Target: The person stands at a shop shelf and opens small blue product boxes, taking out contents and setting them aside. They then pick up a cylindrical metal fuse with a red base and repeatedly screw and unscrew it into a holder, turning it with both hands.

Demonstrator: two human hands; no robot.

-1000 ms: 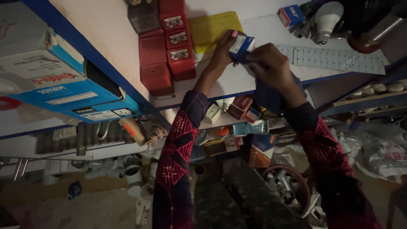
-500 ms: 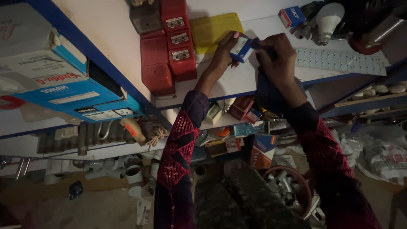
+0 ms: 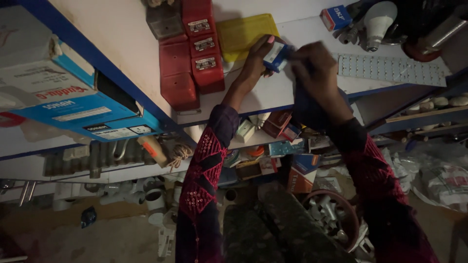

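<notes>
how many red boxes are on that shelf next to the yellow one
4 red boxes: three in a column left of the yellow box, one more left of that column's lower end. Others may be hidden in the dark.

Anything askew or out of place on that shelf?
Mostly clutter. A bare light bulb lies on its side beside an uncovered LED strip panel. The red cases are stacked unevenly. Both hands, left hand and right hand, hold a small blue box.

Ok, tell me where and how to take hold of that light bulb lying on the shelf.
Grip the light bulb by its white globe, coming from the shelf's front edge. It lies on its side, metal base toward that edge; the round globe gives the broadest hold, though clutter crowds it behind.
</notes>
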